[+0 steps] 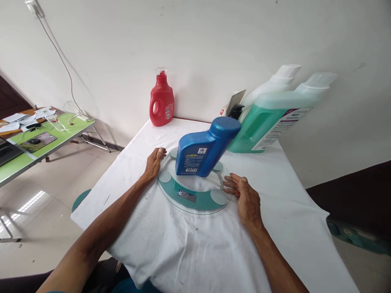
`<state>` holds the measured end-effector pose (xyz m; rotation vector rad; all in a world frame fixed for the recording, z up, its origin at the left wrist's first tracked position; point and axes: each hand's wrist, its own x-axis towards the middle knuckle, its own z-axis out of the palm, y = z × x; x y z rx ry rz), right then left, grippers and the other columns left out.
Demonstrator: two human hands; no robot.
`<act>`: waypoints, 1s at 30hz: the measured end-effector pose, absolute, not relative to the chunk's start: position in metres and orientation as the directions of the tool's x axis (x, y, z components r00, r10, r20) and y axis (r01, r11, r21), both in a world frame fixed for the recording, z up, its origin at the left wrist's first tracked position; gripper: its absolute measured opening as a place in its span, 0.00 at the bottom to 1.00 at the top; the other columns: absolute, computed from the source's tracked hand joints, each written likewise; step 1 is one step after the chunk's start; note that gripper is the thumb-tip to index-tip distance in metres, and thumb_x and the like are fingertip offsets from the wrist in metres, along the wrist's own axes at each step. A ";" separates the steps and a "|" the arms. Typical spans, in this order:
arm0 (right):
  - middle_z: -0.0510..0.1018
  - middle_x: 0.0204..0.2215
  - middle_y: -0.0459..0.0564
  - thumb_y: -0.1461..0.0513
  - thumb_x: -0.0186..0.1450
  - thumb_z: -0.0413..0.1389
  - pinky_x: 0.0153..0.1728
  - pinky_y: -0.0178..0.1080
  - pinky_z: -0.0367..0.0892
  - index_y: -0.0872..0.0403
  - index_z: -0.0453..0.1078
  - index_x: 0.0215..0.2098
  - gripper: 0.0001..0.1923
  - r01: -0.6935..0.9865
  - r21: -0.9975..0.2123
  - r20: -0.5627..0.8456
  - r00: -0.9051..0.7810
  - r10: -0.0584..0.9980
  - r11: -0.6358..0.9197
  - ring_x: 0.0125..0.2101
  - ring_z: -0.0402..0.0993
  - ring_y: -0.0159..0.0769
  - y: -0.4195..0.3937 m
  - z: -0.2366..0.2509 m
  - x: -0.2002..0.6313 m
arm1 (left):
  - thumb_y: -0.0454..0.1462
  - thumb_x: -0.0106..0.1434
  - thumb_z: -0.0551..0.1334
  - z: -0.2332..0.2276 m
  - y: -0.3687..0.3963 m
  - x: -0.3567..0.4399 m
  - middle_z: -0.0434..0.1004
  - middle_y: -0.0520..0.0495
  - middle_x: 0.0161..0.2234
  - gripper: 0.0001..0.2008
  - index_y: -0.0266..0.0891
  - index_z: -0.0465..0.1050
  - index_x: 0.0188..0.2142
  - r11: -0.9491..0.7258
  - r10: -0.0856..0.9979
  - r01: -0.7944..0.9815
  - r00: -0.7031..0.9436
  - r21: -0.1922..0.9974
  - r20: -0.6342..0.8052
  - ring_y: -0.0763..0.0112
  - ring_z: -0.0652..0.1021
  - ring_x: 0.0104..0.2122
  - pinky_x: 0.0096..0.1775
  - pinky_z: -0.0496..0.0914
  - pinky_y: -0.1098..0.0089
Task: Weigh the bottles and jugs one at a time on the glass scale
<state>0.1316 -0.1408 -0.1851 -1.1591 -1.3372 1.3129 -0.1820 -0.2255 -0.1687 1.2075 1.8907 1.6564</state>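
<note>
A round glass bathroom scale (pixel 195 200) with a green band and a small display lies on the white cloth in front of me. On it stands a blue bottle (pixel 195 152) with a wide blue cap and a printed label. My left hand (pixel 154 163) is closed at the scale's left rim. At the right rim, my right hand (pixel 248 200) has its fingers under the clear glass, with the thumb raised above. Neither hand touches the bottle.
A red jug (pixel 161 99) stands at the back by the wall. Large green (pixel 271 122) and white (pixel 265 89) bottles stand at back right, beside a small dark box (pixel 235 106). A green table (pixel 70 129) with papers, a mouse and a laptop is at left.
</note>
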 end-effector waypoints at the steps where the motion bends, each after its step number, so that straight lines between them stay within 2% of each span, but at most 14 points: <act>1: 0.84 0.54 0.68 0.26 0.65 0.53 0.45 0.54 0.79 0.61 0.76 0.60 0.52 0.029 -1.000 -0.010 -0.151 0.989 -0.006 0.50 0.83 0.57 -0.141 -0.185 0.132 | 0.66 0.72 0.47 -0.169 -0.226 -0.182 0.84 0.38 0.48 0.35 0.40 0.76 0.46 -0.045 0.776 0.363 -0.574 0.931 0.261 0.55 0.84 0.48 0.55 0.77 0.55; 9: 0.83 0.55 0.70 0.27 0.66 0.52 0.46 0.53 0.78 0.64 0.74 0.62 0.53 0.045 -0.999 -0.013 -0.152 0.988 -0.006 0.50 0.83 0.57 -0.144 -0.184 0.133 | 0.63 0.73 0.49 -0.170 -0.229 -0.180 0.84 0.40 0.50 0.32 0.42 0.76 0.49 -0.018 0.783 0.415 -0.560 0.910 0.271 0.56 0.82 0.53 0.56 0.75 0.57; 15: 0.82 0.56 0.70 0.28 0.67 0.52 0.45 0.52 0.78 0.64 0.74 0.63 0.52 0.057 -0.998 -0.020 -0.156 0.987 -0.011 0.49 0.84 0.56 -0.145 -0.185 0.134 | 0.63 0.73 0.52 -0.153 -0.238 -0.174 0.84 0.38 0.53 0.31 0.41 0.76 0.53 -0.060 0.775 0.458 -0.539 0.887 0.330 0.53 0.81 0.55 0.59 0.73 0.52; 21: 0.83 0.55 0.69 0.27 0.65 0.54 0.45 0.51 0.78 0.62 0.74 0.61 0.51 0.036 -0.999 -0.032 -0.156 0.987 -0.026 0.49 0.83 0.55 -0.142 -0.189 0.136 | 0.67 0.61 0.66 -0.130 -0.243 -0.152 0.78 0.33 0.63 0.43 0.41 0.69 0.64 -0.311 0.820 0.429 -0.330 0.848 0.468 0.44 0.77 0.63 0.65 0.68 0.46; 24: 0.83 0.55 0.68 0.27 0.65 0.54 0.45 0.51 0.77 0.61 0.74 0.61 0.50 0.028 -0.999 -0.036 -0.160 0.986 -0.032 0.49 0.83 0.55 -0.140 -0.191 0.138 | 0.64 0.55 0.74 -0.121 -0.238 -0.137 0.73 0.32 0.66 0.50 0.43 0.65 0.67 -0.325 0.844 0.393 -0.289 0.860 0.452 0.41 0.74 0.66 0.67 0.66 0.44; 30: 0.82 0.56 0.70 0.26 0.63 0.54 0.45 0.51 0.78 0.63 0.74 0.62 0.55 0.036 -0.998 -0.063 -0.161 0.985 -0.058 0.50 0.83 0.57 -0.139 -0.187 0.139 | 0.57 0.47 0.81 -0.106 -0.229 -0.120 0.70 0.35 0.67 0.57 0.45 0.61 0.70 -0.263 0.860 0.340 -0.341 0.903 0.379 0.39 0.73 0.66 0.67 0.68 0.42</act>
